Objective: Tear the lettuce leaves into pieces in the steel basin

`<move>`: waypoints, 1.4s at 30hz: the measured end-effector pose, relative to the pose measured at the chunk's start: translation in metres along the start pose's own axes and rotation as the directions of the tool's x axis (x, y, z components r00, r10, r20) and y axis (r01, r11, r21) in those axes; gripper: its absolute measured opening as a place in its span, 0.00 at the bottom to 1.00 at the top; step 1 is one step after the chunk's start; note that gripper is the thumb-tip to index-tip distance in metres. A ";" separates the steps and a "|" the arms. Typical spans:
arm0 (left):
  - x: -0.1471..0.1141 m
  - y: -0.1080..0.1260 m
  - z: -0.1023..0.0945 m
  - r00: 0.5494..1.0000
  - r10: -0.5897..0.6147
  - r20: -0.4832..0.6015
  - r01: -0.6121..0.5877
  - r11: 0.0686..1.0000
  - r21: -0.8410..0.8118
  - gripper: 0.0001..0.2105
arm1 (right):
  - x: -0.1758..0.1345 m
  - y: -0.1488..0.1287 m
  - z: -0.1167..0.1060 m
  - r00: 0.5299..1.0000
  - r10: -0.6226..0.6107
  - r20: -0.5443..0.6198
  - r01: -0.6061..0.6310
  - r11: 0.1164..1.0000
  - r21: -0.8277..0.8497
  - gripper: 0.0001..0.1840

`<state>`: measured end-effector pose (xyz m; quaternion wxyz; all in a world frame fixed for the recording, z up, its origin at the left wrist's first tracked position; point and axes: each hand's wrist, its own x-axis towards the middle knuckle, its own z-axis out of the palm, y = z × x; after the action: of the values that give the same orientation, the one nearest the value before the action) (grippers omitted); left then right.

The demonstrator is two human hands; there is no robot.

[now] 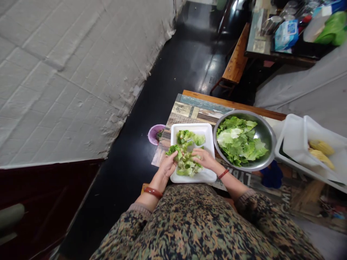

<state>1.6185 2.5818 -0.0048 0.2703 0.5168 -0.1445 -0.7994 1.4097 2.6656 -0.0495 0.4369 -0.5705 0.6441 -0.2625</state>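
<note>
A white tray (208,174) with loose lettuce in it sits at the table's front, close to my body. My left hand (168,164) is over the tray's left edge, thumb and fingers closed on a green lettuce leaf (172,148). From the right, my right hand (204,158) reaches into the tray, its fingers bent onto pale lettuce pieces (189,166); its fingertips are partly hidden among the leaves. More lettuce (184,135) lies in the tray's far half. Beside the tray on the right, a steel bowl (267,135) holds a heap of torn lettuce leaves (240,141).
White plastic bins (291,133) with yellow corn-like pieces (321,151) stand right of the bowl. A dark blue cloth (271,175) lies below it. Left of the table is a purple bin (152,134). Beyond are a wooden bench (237,59) and a cluttered table (257,45).
</note>
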 end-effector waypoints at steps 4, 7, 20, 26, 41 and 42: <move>0.000 -0.006 0.003 0.999 -0.039 0.031 0.038 0.999 0.029 0.07 | 0.028 0.001 0.002 0.985 0.081 -0.153 -0.124 0.947 -0.297 0.16; -0.001 -0.006 0.003 0.998 -0.063 0.032 0.062 0.998 0.020 0.06 | 0.037 0.000 0.010 0.956 0.178 -0.234 -0.235 0.939 -0.249 0.22; -0.002 0.003 0.007 0.988 -0.084 0.133 0.089 0.996 -0.028 0.10 | -0.001 -0.036 -0.002 0.810 0.554 -0.192 -0.033 0.370 0.929 0.17; -0.007 -0.003 0.008 0.970 -0.141 0.200 0.137 0.990 0.033 0.15 | -0.002 -0.040 0.024 0.907 0.418 -0.042 -0.221 0.561 0.798 0.16; -0.004 -0.007 -0.002 0.996 -0.043 0.079 0.035 0.994 0.099 0.22 | 0.095 -0.017 0.015 0.937 0.266 -0.225 -0.244 0.962 0.120 0.19; -0.004 -0.007 -0.003 0.995 -0.051 0.081 0.043 0.994 0.098 0.22 | 0.093 -0.014 0.014 0.920 0.304 -0.249 -0.249 0.941 0.228 0.16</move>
<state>1.6204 2.5904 -0.0067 0.2200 0.4986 -0.1816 -0.8185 1.4320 2.5752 -0.0686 0.4266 -0.3856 0.7456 -0.3368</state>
